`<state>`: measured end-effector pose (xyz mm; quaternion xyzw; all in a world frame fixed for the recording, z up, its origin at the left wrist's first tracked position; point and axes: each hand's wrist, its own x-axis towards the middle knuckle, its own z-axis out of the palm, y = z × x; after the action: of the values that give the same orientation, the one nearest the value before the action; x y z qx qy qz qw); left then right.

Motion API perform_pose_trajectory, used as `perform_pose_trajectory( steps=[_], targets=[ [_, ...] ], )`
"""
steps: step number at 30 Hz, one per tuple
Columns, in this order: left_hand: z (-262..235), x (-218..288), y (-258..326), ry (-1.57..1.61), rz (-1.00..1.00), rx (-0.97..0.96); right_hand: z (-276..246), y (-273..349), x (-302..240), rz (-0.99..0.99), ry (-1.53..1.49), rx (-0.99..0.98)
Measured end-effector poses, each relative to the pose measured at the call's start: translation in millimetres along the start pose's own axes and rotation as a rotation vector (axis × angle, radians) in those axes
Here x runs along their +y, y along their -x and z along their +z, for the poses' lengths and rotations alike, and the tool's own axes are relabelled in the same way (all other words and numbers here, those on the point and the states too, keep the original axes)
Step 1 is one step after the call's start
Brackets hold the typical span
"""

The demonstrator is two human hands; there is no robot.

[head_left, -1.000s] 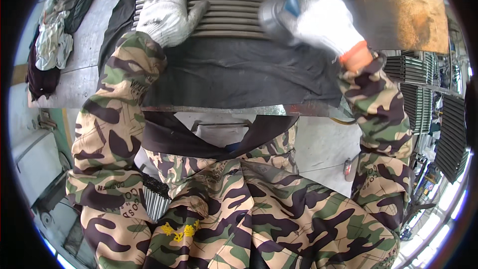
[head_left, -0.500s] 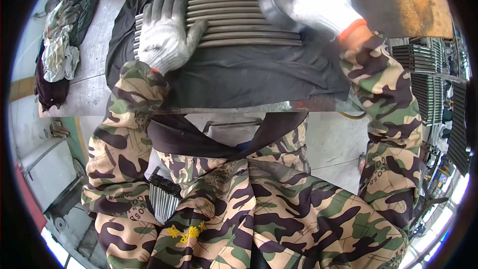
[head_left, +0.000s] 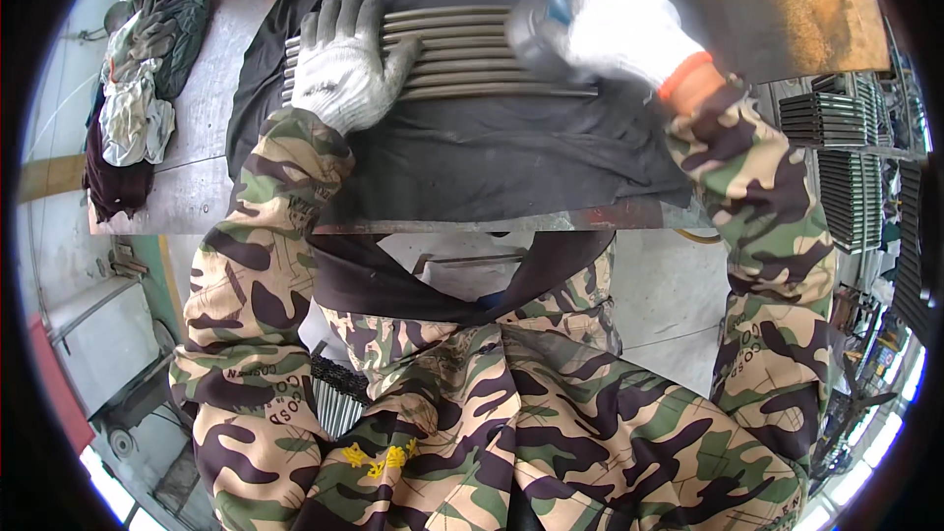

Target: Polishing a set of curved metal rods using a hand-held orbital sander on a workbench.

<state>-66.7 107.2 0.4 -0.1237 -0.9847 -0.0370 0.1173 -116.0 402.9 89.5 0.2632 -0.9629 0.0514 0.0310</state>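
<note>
Several grey metal rods (head_left: pixel 457 67) lie side by side on a black cloth (head_left: pixel 472 162) over the worktable. My left hand (head_left: pixel 341 64), in a white knitted glove with greyed fingers, rests flat across their left part, fingers stretched out. At the rods' right end my right hand (head_left: pixel 624 20), in a white glove with an orange cuff, is closed on a rounded grey tool with a blue part (head_left: pixel 559 2). Motion blurs the tool, so its exact kind is unclear. It covers the right ends of some rods.
Gloves and rags (head_left: pixel 138 88) lie in a heap on the table's left side. A brown stained board (head_left: pixel 836 15) is at the far right. Racks of dark metal bars (head_left: pixel 848 197) stand right of the table. Another bundle of rods (head_left: pixel 339 403) is low beside my left leg.
The view has shifted slightly, so the table sits a little further right and lower. My left hand stays flat on the rods; my right hand still holds the blurred tool near their right end.
</note>
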Motion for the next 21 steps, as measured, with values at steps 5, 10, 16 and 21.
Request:
perform_pose_trajectory(
  steps=[5,10,16,21],
  targets=[
    [-0.2,3.8,7.8,0.016,0.016,0.082,1.1,13.8,2.5,-0.079,0.019,0.001],
    [-0.5,4.6,12.4,-0.003,0.001,0.041,3.0,-6.1,4.9,-0.001,0.022,0.007],
    [4.5,-4.6,-0.1,0.004,0.019,0.137,-1.3,5.8,-5.9,-0.026,0.011,-0.020],
    [6.5,4.1,2.9,0.020,-0.055,0.084,1.9,2.1,5.2,-0.016,0.039,-0.004]
  ],
)
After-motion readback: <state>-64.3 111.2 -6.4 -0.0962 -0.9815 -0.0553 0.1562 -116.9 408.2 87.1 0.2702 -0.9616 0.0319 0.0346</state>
